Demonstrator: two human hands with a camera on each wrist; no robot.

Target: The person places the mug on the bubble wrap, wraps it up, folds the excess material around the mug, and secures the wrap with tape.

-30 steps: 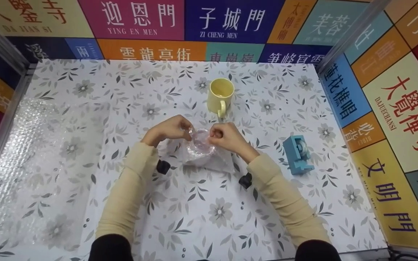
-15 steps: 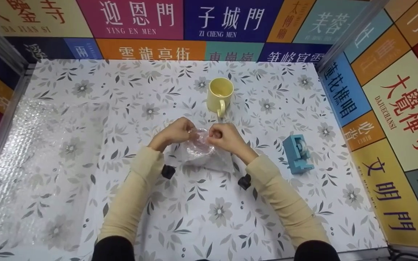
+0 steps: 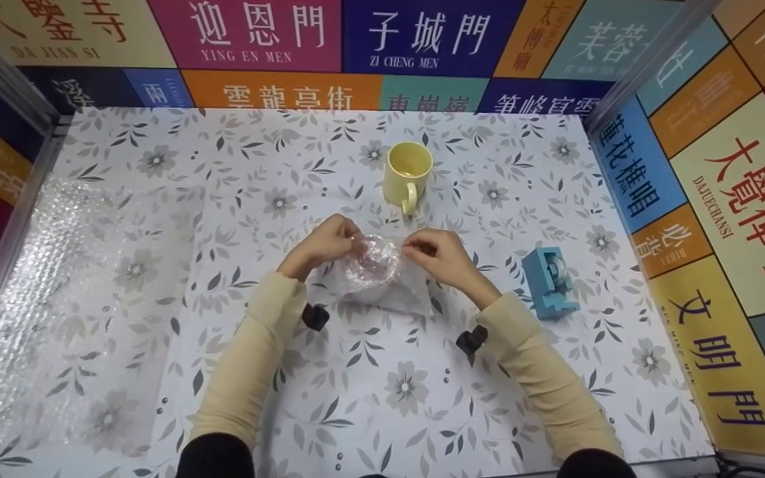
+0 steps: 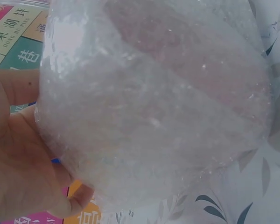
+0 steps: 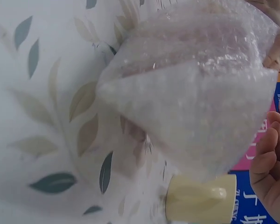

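A pinkish, rounded object wrapped in clear bubble wrap [image 3: 374,262] stands at mid-table in the head view; its kind is blurred by the wrap. My left hand [image 3: 329,240] holds the wrap at its upper left rim; in the left wrist view thumb and fingers lie along the edge of the bundle [image 4: 144,116]. With fingers bent and tips drawn together, my right hand [image 3: 445,255] is right at the bundle's right rim. In the right wrist view its curled fingers [image 5: 266,154] show beside the wrap, and I cannot tell whether they pinch anything.
Behind the bundle stands a yellow mug [image 3: 408,174], handle toward me. A blue tape dispenser [image 3: 548,282] sits to the right. A flat sheet of bubble wrap [image 3: 77,318] covers the table's left side. Lettered panels [image 3: 263,30] wall the back and sides.
My right hand has shifted a little to the right, from over the bundle to its rim. My left hand moved slightly right and inward early on. The bundle's top looks more open.
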